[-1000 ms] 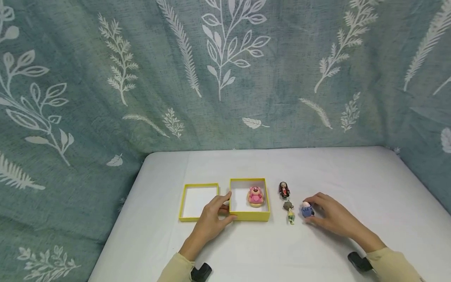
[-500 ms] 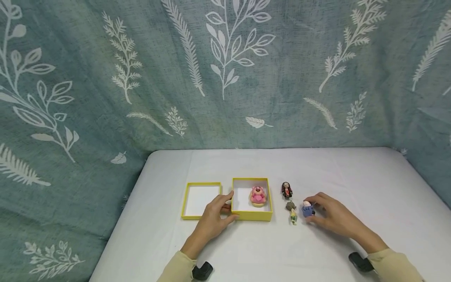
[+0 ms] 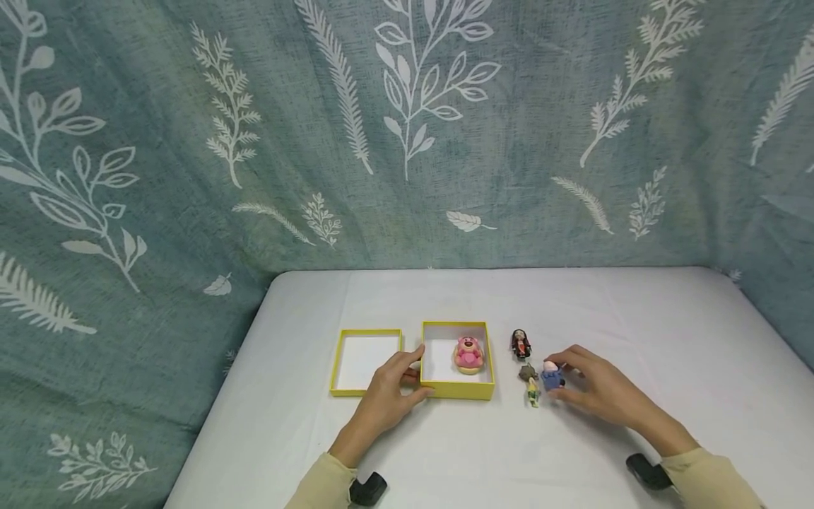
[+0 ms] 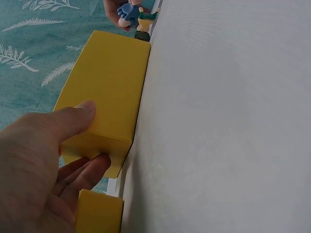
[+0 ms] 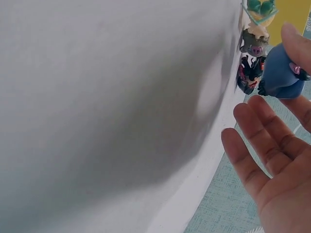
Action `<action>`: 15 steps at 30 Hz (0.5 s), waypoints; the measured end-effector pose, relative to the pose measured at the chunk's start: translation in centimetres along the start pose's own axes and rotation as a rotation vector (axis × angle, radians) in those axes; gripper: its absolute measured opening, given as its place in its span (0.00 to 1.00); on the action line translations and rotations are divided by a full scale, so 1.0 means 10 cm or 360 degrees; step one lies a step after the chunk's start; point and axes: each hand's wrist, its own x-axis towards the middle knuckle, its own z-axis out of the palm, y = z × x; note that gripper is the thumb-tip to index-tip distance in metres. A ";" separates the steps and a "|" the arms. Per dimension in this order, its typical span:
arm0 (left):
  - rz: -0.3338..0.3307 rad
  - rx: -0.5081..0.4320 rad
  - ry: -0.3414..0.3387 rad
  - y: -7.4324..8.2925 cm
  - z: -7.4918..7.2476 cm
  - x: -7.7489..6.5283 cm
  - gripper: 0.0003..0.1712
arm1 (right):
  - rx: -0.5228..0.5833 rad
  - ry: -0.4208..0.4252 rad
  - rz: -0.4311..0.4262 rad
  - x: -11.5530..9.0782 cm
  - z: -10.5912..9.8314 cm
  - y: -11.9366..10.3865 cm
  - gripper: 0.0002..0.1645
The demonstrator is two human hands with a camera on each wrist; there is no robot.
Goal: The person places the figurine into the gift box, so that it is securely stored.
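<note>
My left hand (image 3: 391, 396) grips the near-left corner of a yellow box (image 3: 458, 390) with a white inside. In the left wrist view its thumb (image 4: 80, 119) lies on the box's front wall, and the fingertips touch the side wall. A pink bear figurine (image 3: 468, 355) sits inside the box, towards the right. My right hand (image 3: 598, 389) pinches a blue-clothed figurine (image 3: 551, 375) between thumb and index finger; the other fingers are extended in the right wrist view. Just left of it lie a figurine in yellow and green (image 3: 531, 390) and a dark-haired figurine in black and red (image 3: 520, 344).
A shallow yellow-rimmed lid (image 3: 343, 364) lies left of the box, white side up, partly behind my left hand. White cloth covers the table (image 3: 483, 452). A green leaf-patterned curtain (image 3: 521, 141) hangs behind it.
The blue-clothed figurine has shifted slightly left in my right hand, closer to the yellow-and-green one. My left hand keeps its grip on the box. The head view has turned a little.
</note>
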 end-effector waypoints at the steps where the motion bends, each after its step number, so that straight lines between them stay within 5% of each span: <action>1: 0.0000 0.0004 -0.0001 0.00 0.00 0.01 0.43 | 0.0004 0.0005 -0.0005 0.01 0.00 -0.01 0.28; 15: -0.0041 -0.0017 -0.0024 -0.01 0.00 0.01 0.42 | 0.0004 0.0017 -0.0064 0.07 -0.01 -0.09 0.29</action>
